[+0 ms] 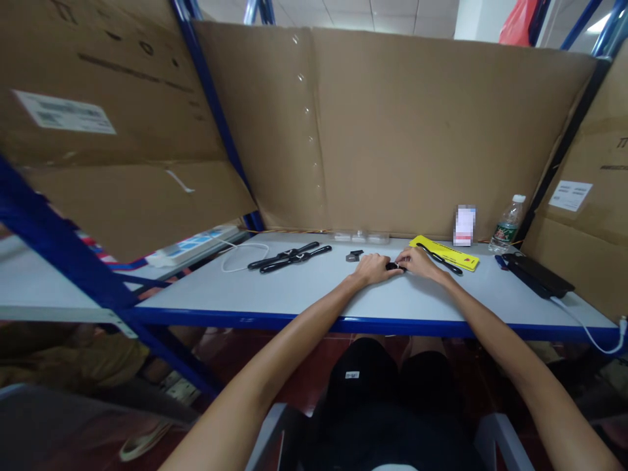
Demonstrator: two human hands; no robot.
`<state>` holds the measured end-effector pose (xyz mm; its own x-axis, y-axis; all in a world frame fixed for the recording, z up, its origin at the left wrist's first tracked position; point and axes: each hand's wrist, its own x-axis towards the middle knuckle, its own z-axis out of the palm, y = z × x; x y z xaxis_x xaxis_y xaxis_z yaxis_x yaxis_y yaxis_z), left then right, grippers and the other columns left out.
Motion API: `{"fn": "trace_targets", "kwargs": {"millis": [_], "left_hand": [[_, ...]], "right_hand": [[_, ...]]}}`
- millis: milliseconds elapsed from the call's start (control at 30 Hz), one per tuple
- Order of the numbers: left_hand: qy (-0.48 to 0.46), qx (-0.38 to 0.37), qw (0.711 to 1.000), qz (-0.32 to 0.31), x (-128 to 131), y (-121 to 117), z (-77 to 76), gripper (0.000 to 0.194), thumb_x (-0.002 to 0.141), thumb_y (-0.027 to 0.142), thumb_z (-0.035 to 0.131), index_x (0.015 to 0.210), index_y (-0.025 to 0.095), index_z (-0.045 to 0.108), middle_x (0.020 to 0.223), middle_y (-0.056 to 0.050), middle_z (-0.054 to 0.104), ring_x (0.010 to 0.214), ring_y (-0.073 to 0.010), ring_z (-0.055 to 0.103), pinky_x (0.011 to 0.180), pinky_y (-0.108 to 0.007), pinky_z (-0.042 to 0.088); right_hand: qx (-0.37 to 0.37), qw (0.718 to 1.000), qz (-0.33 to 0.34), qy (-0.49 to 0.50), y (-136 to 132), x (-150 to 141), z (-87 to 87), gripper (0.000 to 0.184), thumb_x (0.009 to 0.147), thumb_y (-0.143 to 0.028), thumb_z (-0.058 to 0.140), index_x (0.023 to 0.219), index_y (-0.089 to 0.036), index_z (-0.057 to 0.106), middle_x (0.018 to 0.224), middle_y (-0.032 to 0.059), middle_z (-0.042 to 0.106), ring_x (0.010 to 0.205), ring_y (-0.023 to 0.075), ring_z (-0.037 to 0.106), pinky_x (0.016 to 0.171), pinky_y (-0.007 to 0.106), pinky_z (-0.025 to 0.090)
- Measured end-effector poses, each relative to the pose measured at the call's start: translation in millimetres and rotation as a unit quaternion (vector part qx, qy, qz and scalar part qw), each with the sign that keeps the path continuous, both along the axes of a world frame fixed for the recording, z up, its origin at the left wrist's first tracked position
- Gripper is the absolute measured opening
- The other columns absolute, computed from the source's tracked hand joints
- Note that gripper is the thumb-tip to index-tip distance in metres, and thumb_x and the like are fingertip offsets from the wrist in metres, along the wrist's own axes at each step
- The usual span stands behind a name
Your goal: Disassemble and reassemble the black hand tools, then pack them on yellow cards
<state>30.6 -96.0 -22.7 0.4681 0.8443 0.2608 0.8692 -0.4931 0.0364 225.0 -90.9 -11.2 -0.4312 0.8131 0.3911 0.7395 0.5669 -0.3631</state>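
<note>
Left hand (pixel 375 267) grasps a small black piece (pixel 394 267) on the worktop (pixel 304 294); right hand (pixel 416 261) seems to pinch it from the right, exact hold partly hidden. Dark bits (pixel 352 258) sit just beyond the left grip. We'd brace with the left, do the fine work right-handed, keep force light and the piece low.

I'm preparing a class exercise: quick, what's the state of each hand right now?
Left hand: closed, holding a small black object.
Right hand: at the same object; whether gripping it cannot be told.
</note>
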Motion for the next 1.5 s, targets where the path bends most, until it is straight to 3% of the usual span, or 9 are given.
{"fn": "trace_targets", "kwargs": {"millis": [167,500,800,1067,1300,1400,1500], "left_hand": [[0.001,-0.004,1.0,0.0,0,1,-0.9,0.073,0.089,0.081,0.039,0.095,0.018,0.075,0.093,-0.017,0.076,0.093,-0.0321,0.072,0.076,-0.034,0.045],[-0.028,-0.053,0.998,-0.032,-10,11,-1.2,0.066,0.084,0.081,0.049,0.096,0.021,0.074,0.087,-0.012,0.075,0.088,-0.0309,0.071,0.071,-0.032,0.042],[-0.067,-0.115,0.989,-0.068,-19,24,2.4,0.042,0.078,0.063,0.064,0.087,0.022,0.07,0.078,-0.001,0.068,0.073,-0.019,0.059,0.063,-0.027,0.033],[-0.102,-0.193,0.97,-0.104,-23,31,8.5,0.044,0.077,0.063,0.063,0.076,0.02,0.067,0.064,0.004,0.054,0.065,-0.0142,0.047,0.061,-0.027,0.028],[-0.103,-0.195,0.969,-0.11,-24,33,7.7,0.047,0.08,0.065,0.059,0.073,0.019,0.065,0.063,0.003,0.051,0.064,-0.0139,0.044,0.063,-0.028,0.027],[-0.098,-0.189,0.971,-0.106,-23,33,7.1,0.046,0.081,0.064,0.06,0.073,0.019,0.066,0.063,0.003,0.053,0.064,-0.014,0.045,0.063,-0.027,0.028],[-0.086,-0.15,0.981,-0.085,-20,31,4.6,0.044,0.081,0.064,0.061,0.076,0.02,0.068,0.068,0.0,0.061,0.066,-0.0159,0.052,0.063,-0.027,0.029]], "right_hand": [[-0.009,1.0,0.001,0.003,-1,-1,1.1,0.013,0.083,-0.013,0.07,0.087,-0.018,0.082,0.088,0.0051,0.079,0.08,0.0158,0.067,0.076,0.024,0.046],[-0.026,1.0,0.008,0.014,-1,-2,2.8,0.011,0.079,-0.011,0.073,0.082,-0.017,0.081,0.08,0.0027,0.077,0.075,0.0138,0.065,0.07,0.022,0.043],[-0.023,0.999,0.023,0.02,-2,-4,2.6,0.01,0.081,-0.012,0.072,0.084,-0.016,0.081,0.078,0.0029,0.076,0.073,0.0132,0.064,0.069,0.022,0.043],[-0.082,0.996,0.01,0.041,1,-10,4.8,0.01,0.083,-0.015,0.071,0.084,-0.014,0.08,0.074,0.0031,0.076,0.069,0.0129,0.065,0.065,0.02,0.043],[-0.093,0.994,-0.006,0.056,3,-11,6.4,0.013,0.081,-0.014,0.067,0.082,-0.012,0.081,0.071,0.0029,0.074,0.066,0.0125,0.063,0.063,0.021,0.042],[-0.116,0.991,-0.01,0.058,4,-10,6.8,0.015,0.082,-0.016,0.067,0.084,-0.012,0.081,0.068,0.0021,0.073,0.062,0.0123,0.062,0.061,0.021,0.043],[-0.091,0.995,-0.024,0.044,2,-12,7.8,0.014,0.08,-0.013,0.068,0.082,-0.013,0.081,0.072,0.0031,0.075,0.067,0.0133,0.064,0.065,0.022,0.044]]}}
